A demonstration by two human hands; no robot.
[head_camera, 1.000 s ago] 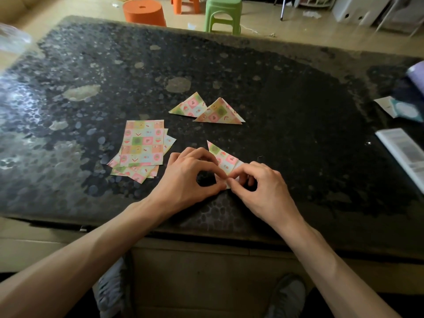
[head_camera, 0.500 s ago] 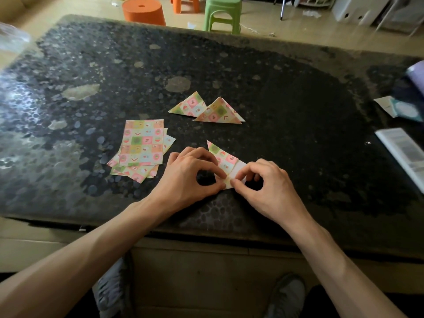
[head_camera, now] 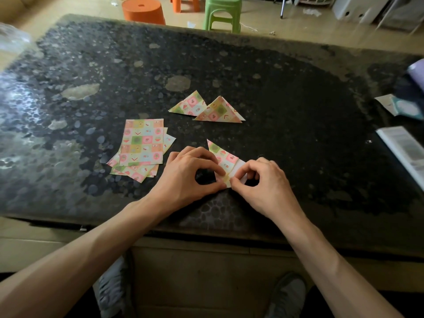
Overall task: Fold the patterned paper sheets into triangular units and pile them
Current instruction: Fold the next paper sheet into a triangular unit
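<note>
Pinching the near corner of a half-folded patterned sheet (head_camera: 224, 159) on the dark counter (head_camera: 286, 92), the left hand (head_camera: 188, 177) and right hand (head_camera: 263, 180) each close thumb and forefinger on the paper, their other fingers curled. Just left of the hands lies a loose stack of flat sheets (head_camera: 141, 148). Beyond them two finished triangular units (head_camera: 207, 108) rest, overlapping at one edge.

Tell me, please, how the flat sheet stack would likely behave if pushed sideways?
The stack is already fanned, so the sheets would probably slide apart rather than move together. They look thin, so likely light and floppy. The table looks glossy, so they may skid easily.
</note>
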